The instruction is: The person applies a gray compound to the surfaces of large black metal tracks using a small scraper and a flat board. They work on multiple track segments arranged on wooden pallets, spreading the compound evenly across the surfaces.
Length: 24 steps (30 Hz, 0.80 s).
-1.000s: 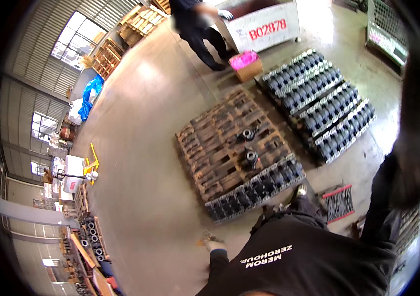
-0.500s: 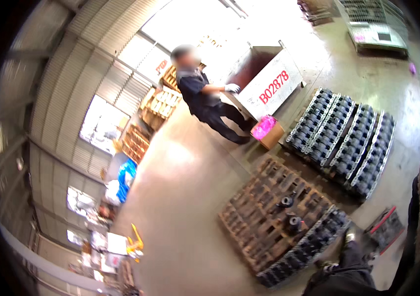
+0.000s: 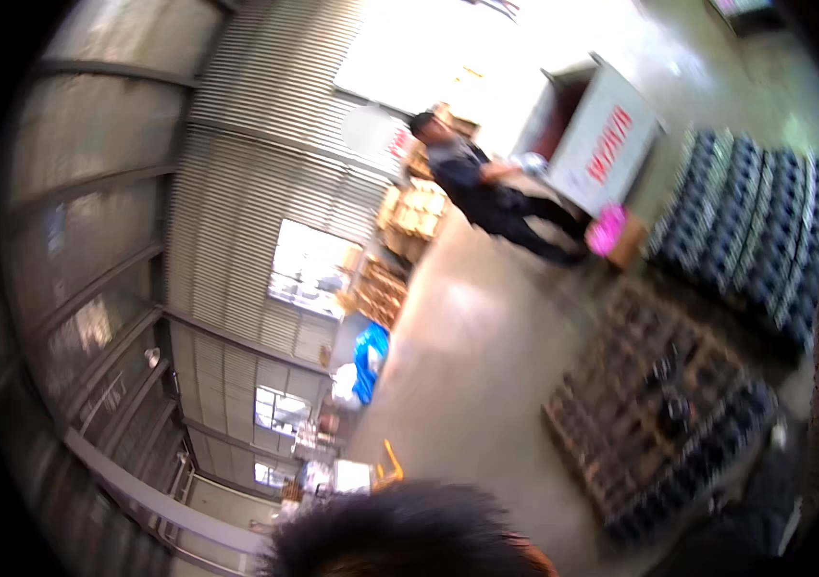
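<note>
Neither my left hand nor my right hand shows in the picture. Low at the right is a brown, gridded, pallet-like platform (image 3: 621, 404). Two small dark round parts (image 3: 677, 413) lie on top of it, and a row of black chain-like metal links (image 3: 707, 471) runs along its near edge. Behind it, long rows of dark metal links (image 3: 746, 221) lie side by side. Motion smears much of the view, so finer detail is lost.
Beside a large grey metal bin (image 3: 611, 135) stands a person in dark clothes (image 3: 486, 188), a gloved hand near its rim. A cardboard box (image 3: 629, 242) holds pink material. Dark hair of another head (image 3: 409, 534) fills the lower edge. Wooden pallets (image 3: 409, 221) stand along the wall.
The whole view has swung, so the bin, person and metal links sit farther right. A dark-haired head has come in at the lower edge. The person by the bin stays beside it.
</note>
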{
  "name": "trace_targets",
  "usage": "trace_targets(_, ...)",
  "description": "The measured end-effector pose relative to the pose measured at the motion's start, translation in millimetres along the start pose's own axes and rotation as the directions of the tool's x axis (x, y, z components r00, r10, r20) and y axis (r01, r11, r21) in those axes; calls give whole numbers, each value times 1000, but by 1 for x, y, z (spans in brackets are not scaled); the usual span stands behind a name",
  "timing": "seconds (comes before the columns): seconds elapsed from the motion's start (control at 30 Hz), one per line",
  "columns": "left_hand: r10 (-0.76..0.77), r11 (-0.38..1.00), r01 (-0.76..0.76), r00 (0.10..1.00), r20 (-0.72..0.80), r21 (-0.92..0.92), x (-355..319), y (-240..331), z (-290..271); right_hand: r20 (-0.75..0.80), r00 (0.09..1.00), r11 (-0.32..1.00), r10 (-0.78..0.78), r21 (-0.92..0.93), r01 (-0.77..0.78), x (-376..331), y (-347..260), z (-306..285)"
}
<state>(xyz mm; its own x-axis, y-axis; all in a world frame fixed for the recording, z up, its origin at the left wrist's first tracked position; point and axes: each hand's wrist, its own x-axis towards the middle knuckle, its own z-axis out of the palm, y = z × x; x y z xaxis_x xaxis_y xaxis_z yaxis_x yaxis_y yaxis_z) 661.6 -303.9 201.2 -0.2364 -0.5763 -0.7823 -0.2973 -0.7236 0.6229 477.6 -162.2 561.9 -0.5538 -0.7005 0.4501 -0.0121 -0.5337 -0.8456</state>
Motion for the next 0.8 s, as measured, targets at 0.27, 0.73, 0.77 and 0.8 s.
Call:
trace_targets(0.27,-6,990,-11,993,-120,-144,-96,-23,-48,122,991,995,-49,94,37,9,-84,49)
trace_targets(0.73,-208,906,148,971,-114,-397,-4,-215,-186,-180,895,758,409,-480,-442,-100,13,-132)
trace_targets(0.77,-204,902,135,971,-129,-410,-11,-225,-203,-214,885,738,413,-491,-464,-105,7,-140)
trace_targets(0.8,-208,895,128,967,-145,-427,-15,-229,-215,-245,874,723,419,-493,-484,-111,3,-141)
